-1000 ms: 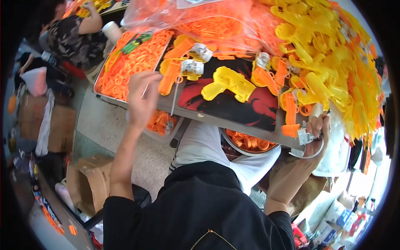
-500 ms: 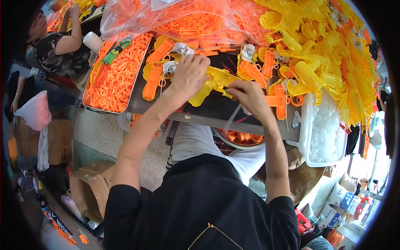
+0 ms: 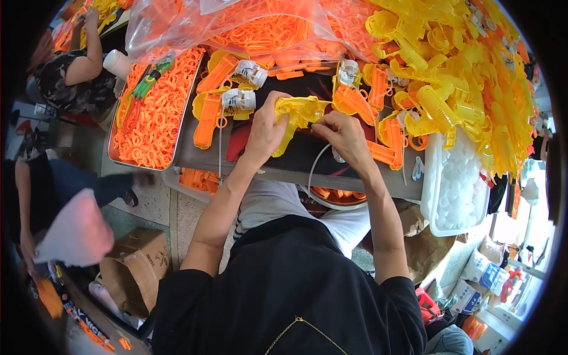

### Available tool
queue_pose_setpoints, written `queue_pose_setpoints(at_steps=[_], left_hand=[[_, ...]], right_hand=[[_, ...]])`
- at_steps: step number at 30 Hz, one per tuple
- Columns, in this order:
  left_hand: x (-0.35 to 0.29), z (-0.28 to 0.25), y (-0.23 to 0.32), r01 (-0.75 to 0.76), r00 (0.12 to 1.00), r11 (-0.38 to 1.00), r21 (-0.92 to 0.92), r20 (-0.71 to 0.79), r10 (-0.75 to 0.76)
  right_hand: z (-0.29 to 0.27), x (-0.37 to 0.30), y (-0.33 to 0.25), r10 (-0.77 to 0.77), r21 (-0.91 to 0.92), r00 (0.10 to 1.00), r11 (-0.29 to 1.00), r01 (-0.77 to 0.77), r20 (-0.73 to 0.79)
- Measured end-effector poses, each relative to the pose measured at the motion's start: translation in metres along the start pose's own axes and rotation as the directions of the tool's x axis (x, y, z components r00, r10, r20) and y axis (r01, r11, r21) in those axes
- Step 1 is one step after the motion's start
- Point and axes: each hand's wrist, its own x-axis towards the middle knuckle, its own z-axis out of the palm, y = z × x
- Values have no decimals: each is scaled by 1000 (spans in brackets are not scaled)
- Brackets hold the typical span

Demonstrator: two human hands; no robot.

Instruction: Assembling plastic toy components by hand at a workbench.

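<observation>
View from above a cluttered worktop [image 3: 201, 157]. The left hand [image 3: 266, 127] grips a yellow plastic toy-gun shell [image 3: 299, 112] from its left side, fingers curled around the grip end. The right hand [image 3: 342, 135] meets the shell at its lower right edge, thumb and forefinger pressed together on a small dark part that is too small to identify. The shell is held just above a dark mat [image 3: 296, 151] at the centre of the worktop, between the two hands. A thin white tube [image 3: 313, 168] curves down from under the right hand toward the worktop's near edge. To the left of the left hand lie orange toy-gun shells [image 3: 210, 118] and small white-and-grey mechanisms [image 3: 238, 99]; beyond them stands a metal tray [image 3: 144, 166] filled with orange plastic rings [image 3: 154, 118], with a green tool [image 3: 144, 87] lying on top. A clear bag of orange parts [image 3: 260, 29] sits at the far side. To the right rises a large heap of yellow shells [image 3: 473, 77], and near it a translucent bin [image 3: 430, 195] of white pieces. Another person [image 3: 77, 77] sits at the upper left, by a white cup [image 3: 116, 63]. A cardboard box [image 3: 133, 269] stands on the floor at lower left.
</observation>
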Motion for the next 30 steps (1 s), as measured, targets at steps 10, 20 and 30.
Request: queue_pose_setpoints(at_steps=[10,20,30], left_hand=[[-1,3,16,94,995,990,-100,32,-92],[-4,3,33,155,987,978,-139,65,-147],[-10,23,35,-216,920,804,555,-161,358]], right_hand=[[2,-3,-10,-12,-39,999,999,11,-34],[-13,19,3,142,-17,961,990,-142,238],[-11,42,-14,202,-515,968,851,-99,149]])
